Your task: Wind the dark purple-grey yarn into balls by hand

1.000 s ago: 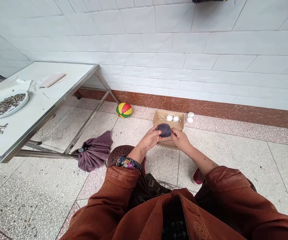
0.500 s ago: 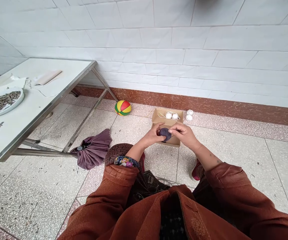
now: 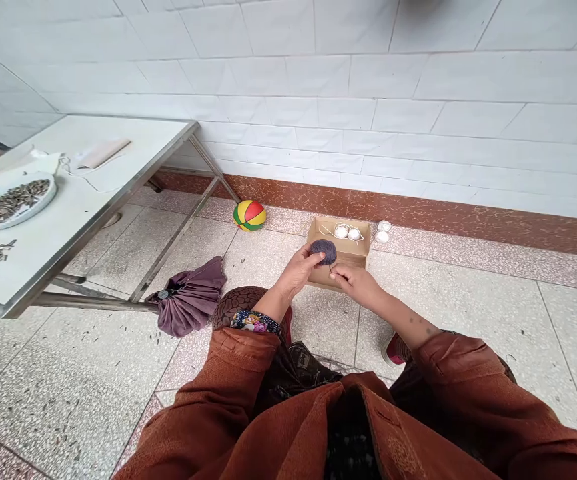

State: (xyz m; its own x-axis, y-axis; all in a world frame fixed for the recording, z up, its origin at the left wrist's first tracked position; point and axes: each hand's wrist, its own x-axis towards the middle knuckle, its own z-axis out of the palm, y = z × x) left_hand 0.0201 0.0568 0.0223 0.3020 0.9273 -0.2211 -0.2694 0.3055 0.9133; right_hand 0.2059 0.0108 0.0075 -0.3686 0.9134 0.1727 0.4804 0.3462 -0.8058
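Speckled floor (image 3: 448,307), yarn ball (image 3: 324,251) between hands (image 3: 295,272), left gripping it

White tiled wall (image 3: 318,83) above speckled floor (image 3: 468,287), metal-edged table (image 3: 68,217) at left

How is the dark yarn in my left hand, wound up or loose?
Wound up: the dark yarn forms a compact ball in the left hand; a short strand seems to reach the right hand.

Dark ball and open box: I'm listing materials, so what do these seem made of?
Dark ball: yarn, matte, shown by its wound strands; wool or acrylic, I can't tell. Open box: probably cardboard, plain brown, dull, judging by its thin folded walls.
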